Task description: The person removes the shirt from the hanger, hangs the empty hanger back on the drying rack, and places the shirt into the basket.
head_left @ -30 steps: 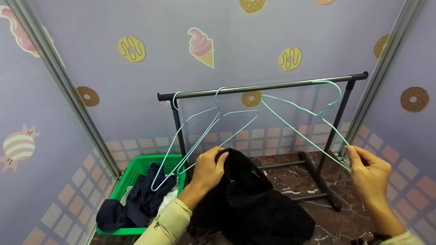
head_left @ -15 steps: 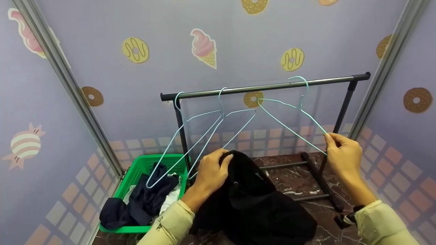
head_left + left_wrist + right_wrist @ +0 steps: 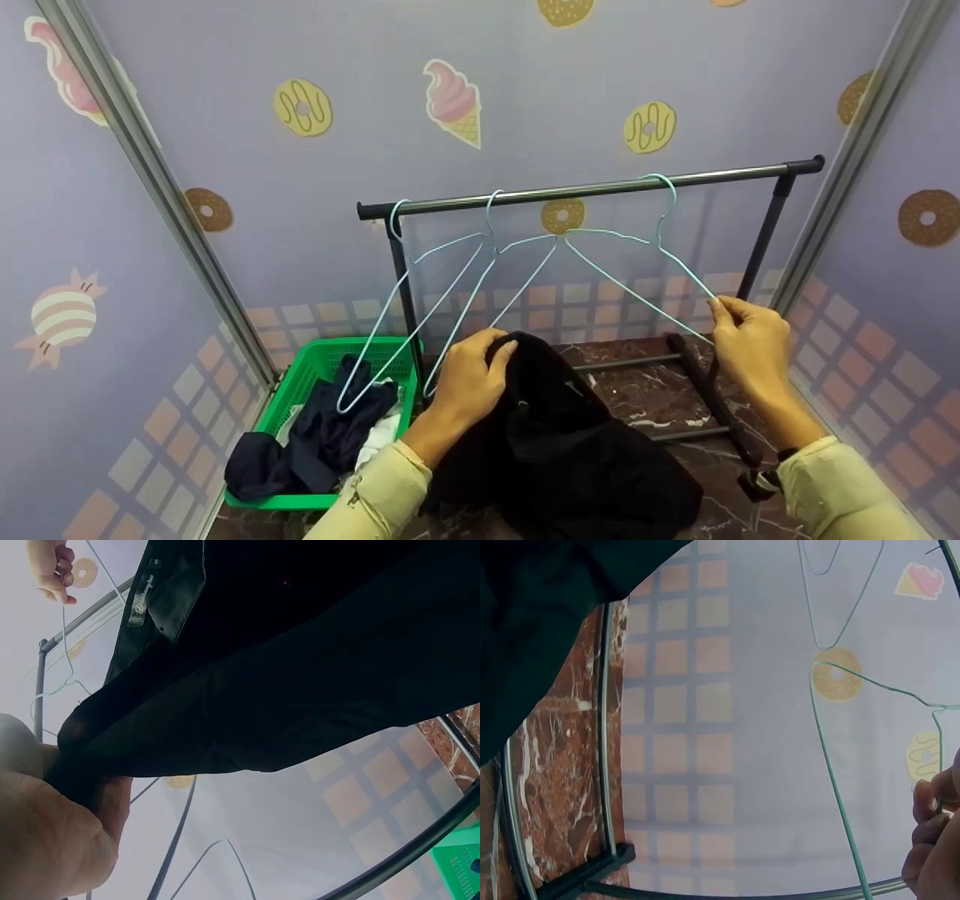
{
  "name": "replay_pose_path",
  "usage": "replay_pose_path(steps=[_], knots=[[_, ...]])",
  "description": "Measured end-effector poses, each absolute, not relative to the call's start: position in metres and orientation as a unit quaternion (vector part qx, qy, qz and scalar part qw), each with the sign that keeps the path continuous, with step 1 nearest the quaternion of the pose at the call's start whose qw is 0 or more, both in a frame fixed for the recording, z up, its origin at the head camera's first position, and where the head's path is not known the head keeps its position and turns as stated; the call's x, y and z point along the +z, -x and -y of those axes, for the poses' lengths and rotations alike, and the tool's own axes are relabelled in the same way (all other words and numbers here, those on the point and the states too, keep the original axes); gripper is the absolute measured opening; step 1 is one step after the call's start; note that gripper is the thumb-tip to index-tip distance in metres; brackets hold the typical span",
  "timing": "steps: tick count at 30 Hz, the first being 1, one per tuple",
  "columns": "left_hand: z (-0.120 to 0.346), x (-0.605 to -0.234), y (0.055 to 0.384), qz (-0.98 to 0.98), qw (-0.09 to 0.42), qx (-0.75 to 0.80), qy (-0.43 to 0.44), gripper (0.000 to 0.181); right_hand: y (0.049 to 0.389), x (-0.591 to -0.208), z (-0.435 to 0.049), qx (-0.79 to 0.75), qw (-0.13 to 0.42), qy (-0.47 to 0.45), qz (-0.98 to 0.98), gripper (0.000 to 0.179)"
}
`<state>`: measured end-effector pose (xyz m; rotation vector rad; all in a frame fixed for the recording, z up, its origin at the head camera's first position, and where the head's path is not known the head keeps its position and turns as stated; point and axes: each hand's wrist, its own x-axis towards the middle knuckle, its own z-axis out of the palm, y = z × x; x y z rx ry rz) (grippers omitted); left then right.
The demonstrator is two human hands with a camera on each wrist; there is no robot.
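My left hand (image 3: 466,382) pinches the upper edge of a black garment (image 3: 600,465), which hangs down in dark folds. A label (image 3: 142,600) shows inside the garment's band in the left wrist view; its exact kind is hard to make out. On the right, my right hand (image 3: 752,349) pinches one sloping arm of a light green wire hanger (image 3: 630,283). That hanger's hook lies over the rail (image 3: 577,192) of a clothes rack. Two pale blue hangers, a left one (image 3: 382,311) and a middle one (image 3: 523,282), hang bare further left. The garment's lower end is out of frame.
A green basket (image 3: 300,358) stands on the floor at left, with a dark navy garment (image 3: 326,427) and white cloth (image 3: 381,435) in it. The rack's black foot (image 3: 712,409) lies on the marbled floor (image 3: 630,401). Patterned walls stand behind and at both sides.
My right hand has moved left with the green hanger. The hanger's hook rose above the rail, then came down over it. The left hand still holds the black garment in nearly the same place.
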<state>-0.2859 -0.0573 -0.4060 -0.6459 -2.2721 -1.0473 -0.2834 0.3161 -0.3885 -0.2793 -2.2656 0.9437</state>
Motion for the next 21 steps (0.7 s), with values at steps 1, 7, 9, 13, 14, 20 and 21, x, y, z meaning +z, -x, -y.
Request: replay_pose_path(steps=[1, 7, 9, 13, 14, 20, 21], knots=[[0.057, -0.406, 0.285, 0.846, 0.275, -0.389, 0.239, 0.017, 0.284, -0.389, -0.317, 0.356, 0.329, 0.105, 0.868, 0.027], [0.056, -0.410, 0.284, 0.847, 0.277, -0.388, 0.235, 0.016, 0.290, -0.395, -0.319, 0.343, 0.313, 0.086, 0.881, 0.027], [0.056, -0.413, 0.284, 0.850, 0.276, -0.385, 0.233, 0.015, 0.291, -0.397, -0.318, 0.339, 0.305, 0.075, 0.887, 0.027], [0.054, -0.418, 0.283, 0.860, 0.259, -0.377, 0.225, 0.015, 0.292, -0.397, -0.316, 0.331, 0.296, 0.053, 0.894, 0.026], [0.054, -0.420, 0.284, 0.862, 0.256, -0.377, 0.223, 0.015, 0.292, -0.397, -0.316, 0.325, 0.298, 0.048, 0.896, 0.026], [0.052, -0.430, 0.285, 0.871, 0.251, -0.369, 0.204, 0.015, 0.293, -0.402, -0.310, 0.280, 0.320, 0.003, 0.905, 0.022], [0.051, -0.433, 0.284, 0.872, 0.248, -0.370, 0.201, 0.014, 0.293, -0.403, -0.308, 0.274, 0.322, -0.002, 0.906, 0.021]])
